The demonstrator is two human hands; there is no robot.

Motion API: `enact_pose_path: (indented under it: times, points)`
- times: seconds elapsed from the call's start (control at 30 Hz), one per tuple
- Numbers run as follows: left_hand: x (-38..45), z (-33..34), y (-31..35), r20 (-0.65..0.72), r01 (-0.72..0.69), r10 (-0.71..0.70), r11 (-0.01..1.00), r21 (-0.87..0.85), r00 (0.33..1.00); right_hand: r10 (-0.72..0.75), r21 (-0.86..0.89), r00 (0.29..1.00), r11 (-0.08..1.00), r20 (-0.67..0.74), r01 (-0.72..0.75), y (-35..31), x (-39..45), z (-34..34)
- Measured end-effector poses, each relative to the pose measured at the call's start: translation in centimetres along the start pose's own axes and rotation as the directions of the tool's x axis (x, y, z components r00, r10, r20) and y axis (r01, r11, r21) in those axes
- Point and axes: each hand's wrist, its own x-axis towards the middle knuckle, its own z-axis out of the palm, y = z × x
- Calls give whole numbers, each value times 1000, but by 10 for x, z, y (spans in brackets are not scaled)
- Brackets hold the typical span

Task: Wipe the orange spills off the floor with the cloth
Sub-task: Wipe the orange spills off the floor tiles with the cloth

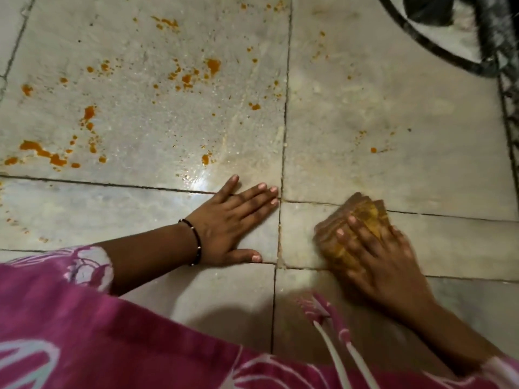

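- My right hand (376, 248) is pressed down on top of the cloth (354, 228), with my fingers spread over it and curled a little around it.
- The cloth is bunched into a lumpy ball. It looks soft and wrinkly, and it is yellow-orange and brown.
- The cloth sits on the floor (365, 108) just right of where the dark tile lines cross, near the middle of the view.
- My right hand and the cloth look a bit blurry.
- My left hand (233, 220) lies flat on the floor, palm down, fingers straight and close together. It holds nothing.
- My left hand is just left of the cloth, not touching it.
- I have a thin black bracelet (195, 241) with tiny beads on my left wrist.
- The floor is made of big pale grey square tiles. They look smooth, shiny and wet near my hands.
- The orange spills (42, 153) are blobs and little dots, mostly on the big tile up and to the left, well apart from the cloth.
- A few small orange dots are on the tile above the cloth too.
- My pink dress (84, 332) with white swirly shapes fills the bottom.
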Motion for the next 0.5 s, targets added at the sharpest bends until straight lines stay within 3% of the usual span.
enact_pose_path:
  times: [0.1, 0.2, 0.27, 0.4, 0.5]
  points:
    - [0, 1, -2, -4, -12, 12, 1000, -15, 1000, 275, 57, 959, 961, -75, -271, 31, 19, -11]
    - [0, -1, -3, 22, -17, 18, 999, -30, 1000, 529, 123, 837, 848, -139, -515, 29, 78, -23]
    - [1, -3, -4, 26, -25, 26, 999, -38, 999, 494, 101, 863, 869, -103, -485, 9, 111, -29]
    - [1, -1, -5, 23, -38, 39, 998, -52, 999, 216, 30, 973, 976, -86, -215, -7, 91, -22]
    - [1, 1, -2, 2, -32, 32, 998, -56, 999, 268, 38, 958, 963, -105, -265, 24, 38, -13]
